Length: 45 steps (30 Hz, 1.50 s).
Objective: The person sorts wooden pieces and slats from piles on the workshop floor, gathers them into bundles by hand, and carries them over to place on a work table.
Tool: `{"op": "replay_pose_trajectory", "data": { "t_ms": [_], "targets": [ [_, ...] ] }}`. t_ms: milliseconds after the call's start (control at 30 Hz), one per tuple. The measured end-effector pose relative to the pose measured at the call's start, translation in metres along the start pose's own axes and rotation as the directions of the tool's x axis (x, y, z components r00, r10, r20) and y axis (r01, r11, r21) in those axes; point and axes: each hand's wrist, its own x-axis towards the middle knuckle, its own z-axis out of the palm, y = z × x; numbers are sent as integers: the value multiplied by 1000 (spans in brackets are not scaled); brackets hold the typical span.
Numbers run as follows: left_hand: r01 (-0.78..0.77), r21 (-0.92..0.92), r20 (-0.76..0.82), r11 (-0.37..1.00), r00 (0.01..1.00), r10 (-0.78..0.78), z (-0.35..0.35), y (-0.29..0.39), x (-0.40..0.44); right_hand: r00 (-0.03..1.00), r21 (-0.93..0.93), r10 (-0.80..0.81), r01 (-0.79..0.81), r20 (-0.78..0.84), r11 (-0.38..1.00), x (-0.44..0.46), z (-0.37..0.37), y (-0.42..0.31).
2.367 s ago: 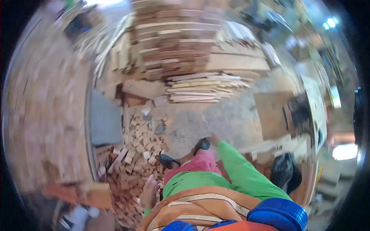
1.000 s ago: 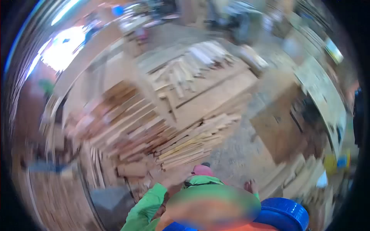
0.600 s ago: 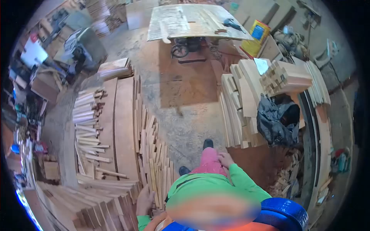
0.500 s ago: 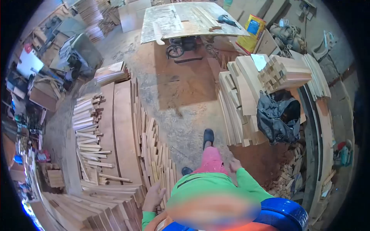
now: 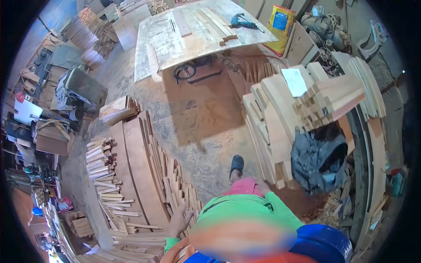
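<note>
My left hand point(image 5: 179, 221) hangs at my side with its fingers apart and nothing in it. It is nearest to the stacked wooden strips point(image 5: 186, 193) on the left, and I cannot tell whether it touches them. Beside my pink shorts point(image 5: 241, 186) is my right hand point(image 5: 264, 188), mostly hidden by the green sleeve point(image 5: 283, 208), so its fingers do not show clearly. One dark clog point(image 5: 237, 164) is stepping out on the dusty floor.
Ahead stands a worktable point(image 5: 153, 33) with boards and a teal power tool point(image 5: 245, 22). On the right, stacked timber point(image 5: 272, 118) carries a paper sheet point(image 5: 294, 82), with a dark jacket point(image 5: 311, 153) alongside. A yellow sack point(image 5: 279, 28) leans behind. A blue drum point(image 5: 324, 243) is at lower right.
The worktable and the right-hand timber appear closer, and the view has turned slightly. My left hand has swung forward a little; my right hand has drawn in against the shorts.
</note>
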Motion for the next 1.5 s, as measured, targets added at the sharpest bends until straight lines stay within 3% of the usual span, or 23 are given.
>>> {"op": "replay_pose_trajectory", "data": {
  "t_ms": [133, 233, 300, 467, 567, 633, 700, 733, 800, 900, 1067, 1233, 1300, 1400, 1500],
  "targets": [
    [60, 0, -55, 998, 997, -60, -20, 52, 50, 987, 241, -99, 128, -128, 962, 71, -77, -52],
    [-207, -76, -221, 975, 957, 186, -12, 22, 100, 977, 534, -90, 182, -194, 825, 109, -125, -85],
    [-204, -137, -225, 969, 959, 170, -18, 34, 117, 985, 676, -61, 153, -159, 720, 105, -152, -112],
    [-79, -396, -181, 915, 983, 6, -75, 86, 173, 995, 628, -17, 77, -100, 774, 102, -151, -104],
    [-154, -659, -252, 737, 968, -22, -113, 102, 230, 987, 500, 162, -135, -9, 855, 95, -130, -70],
    [-120, -709, -237, 695, 968, -76, -142, 113, 274, 962, 438, 272, -258, 32, 861, 84, -121, -57],
    [-222, -900, -276, 375, 956, -97, -164, 108, 330, 933, 419, 357, -342, 46, 841, 73, -119, -58],
    [-253, -940, -280, 229, 956, -92, -176, 102, 360, 919, 423, 392, -371, 42, 826, 70, -120, -65],
    [-224, -962, -230, 158, 973, -24, -214, 102, 411, 899, 450, 438, -399, 19, 799, 63, -123, -86],
    [-70, -996, -56, -53, 972, -229, -261, 127, 467, 895, 525, 435, -322, -104, 788, 68, -132, -141],
    [23, -998, 13, 55, 985, -169, -310, 131, 555, 866, 574, 334, -68, -372, 816, 96, -189, -293],
    [49, -993, 48, 108, 999, -10, -341, 148, 613, 841, 449, 166, 99, -515, 888, 102, -246, -418],
    [-22, -991, -4, 135, 991, 132, -352, 164, 605, 770, 316, -22, 288, -638, 904, 118, -248, -428],
    [-73, -987, -32, 142, 961, 276, -358, 201, 580, 874, 496, 0, 276, -486, 823, 106, -283, -481],
    [-356, -836, -230, 416, 918, 323, -354, 264, 534, 817, 408, -213, 472, -537, 782, 113, -304, -529]
  ]
}}
